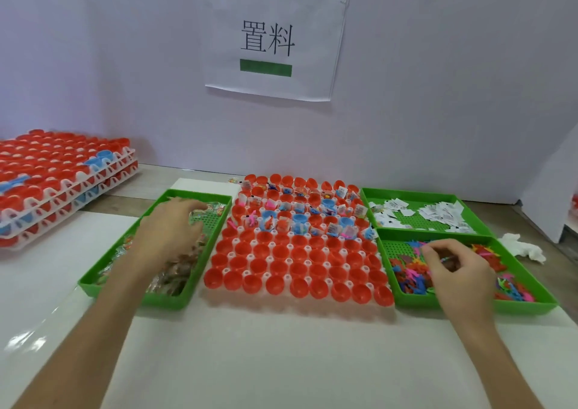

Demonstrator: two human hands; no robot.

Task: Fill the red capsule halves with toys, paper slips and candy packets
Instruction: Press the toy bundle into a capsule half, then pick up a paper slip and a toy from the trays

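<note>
L hand (169, 230): being held over candy packets (175, 271) in L green tray (100, 290); fingers being bent down onto pkts, grip can't be told.
R hand (456, 268): being held in near-R green tray (416, 300); fingers curled, toys (409, 274) being pinched btwn thumb & forefinger.
Red capsule halves (297, 261): being kept mid-table (281, 361), btwn the trays; far rows being taken up by toys, slips & some blue halves (328, 203).
Paper slips (438, 214): being kept in far-R green tray (409, 193).
Stacked capsule trays (62, 174): being stored far L, by wall.
</note>
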